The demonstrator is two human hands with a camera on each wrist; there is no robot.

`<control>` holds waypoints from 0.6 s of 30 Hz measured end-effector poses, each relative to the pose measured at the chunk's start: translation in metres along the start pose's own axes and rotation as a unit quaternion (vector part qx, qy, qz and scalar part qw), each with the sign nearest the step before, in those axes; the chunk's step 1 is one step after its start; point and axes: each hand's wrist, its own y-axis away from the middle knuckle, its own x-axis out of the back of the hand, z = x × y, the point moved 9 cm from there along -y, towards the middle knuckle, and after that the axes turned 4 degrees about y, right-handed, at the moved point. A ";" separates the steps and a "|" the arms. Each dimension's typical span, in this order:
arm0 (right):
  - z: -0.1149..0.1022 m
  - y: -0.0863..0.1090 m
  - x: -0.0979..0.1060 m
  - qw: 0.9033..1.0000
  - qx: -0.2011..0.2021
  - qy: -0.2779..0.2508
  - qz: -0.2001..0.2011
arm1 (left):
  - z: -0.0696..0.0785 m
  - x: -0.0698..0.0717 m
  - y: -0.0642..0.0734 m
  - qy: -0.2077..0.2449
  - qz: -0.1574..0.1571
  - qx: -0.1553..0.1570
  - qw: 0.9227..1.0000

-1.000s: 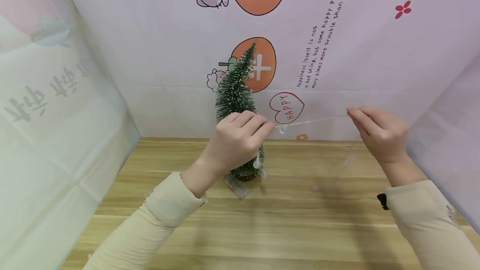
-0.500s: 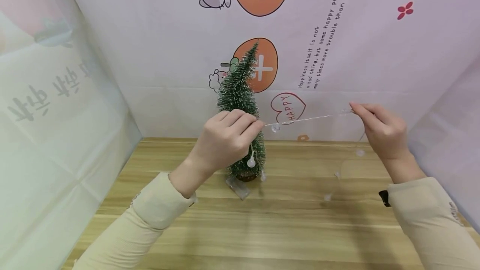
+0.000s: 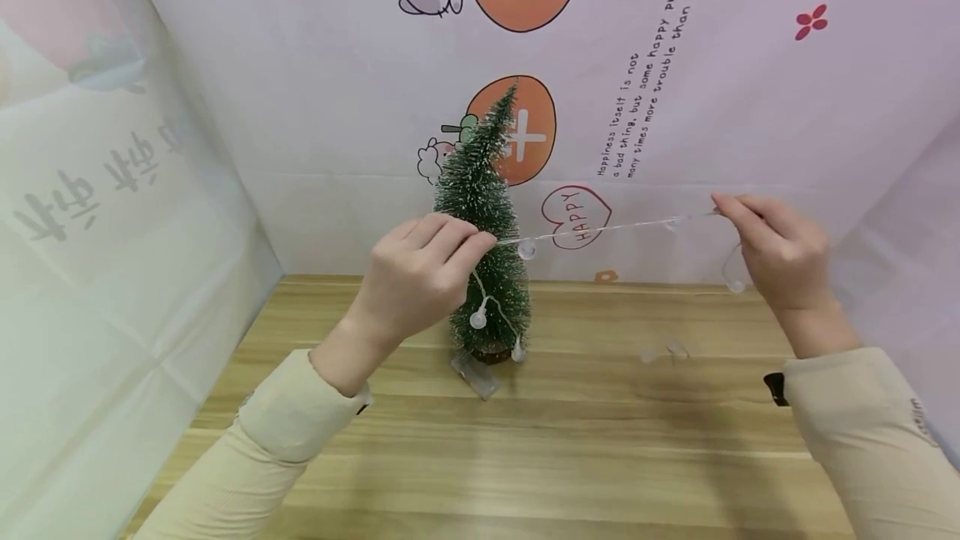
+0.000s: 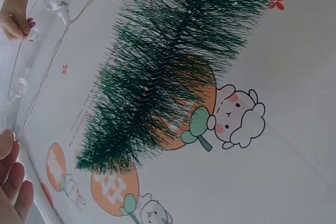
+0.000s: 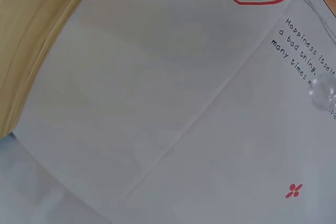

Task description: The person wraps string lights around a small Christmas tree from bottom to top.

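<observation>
Between finger and thumb, my left hand (image 3: 416,277) pinches the clear wire of a string of lights with round bulbs (image 3: 527,249), in front of the small green frosted Christmas tree (image 3: 480,182). My right hand (image 3: 787,261) pinches the same string farther right, so the stretch between the hands is nearly straight. From the left hand the wire drops past two bulbs (image 3: 477,318) to the foot of the tree. More bulbs (image 3: 735,285) dangle beneath the right hand. The left wrist view shows the tree (image 4: 163,72) close up; the right wrist view catches one bulb (image 5: 323,92).
A flat clear piece (image 3: 475,376) lies on the wooden tabletop (image 3: 525,457) at the tree's base. Behind stands a white printed backdrop (image 3: 337,107) with orange fruit and lettering. Pale sheeting (image 3: 112,273) walls the left side, and similar sheeting the right.
My left hand has moved left across the tree, uncovering bulbs near its base. My right hand has risen slightly and shifted right, widening the stretch of string between the hands.
</observation>
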 end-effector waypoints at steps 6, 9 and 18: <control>0.009 -0.001 0.004 1.000 -0.007 0.010 0.002 | -0.006 0.003 0.003 0.005 0.000 0.010 1.000; 0.015 -0.001 0.005 1.000 -0.010 0.017 0.007 | -0.011 0.004 0.005 -0.004 0.000 0.011 1.000; 0.049 -0.002 0.013 0.995 -0.084 0.037 0.030 | -0.032 0.002 0.019 -0.041 0.007 0.049 0.998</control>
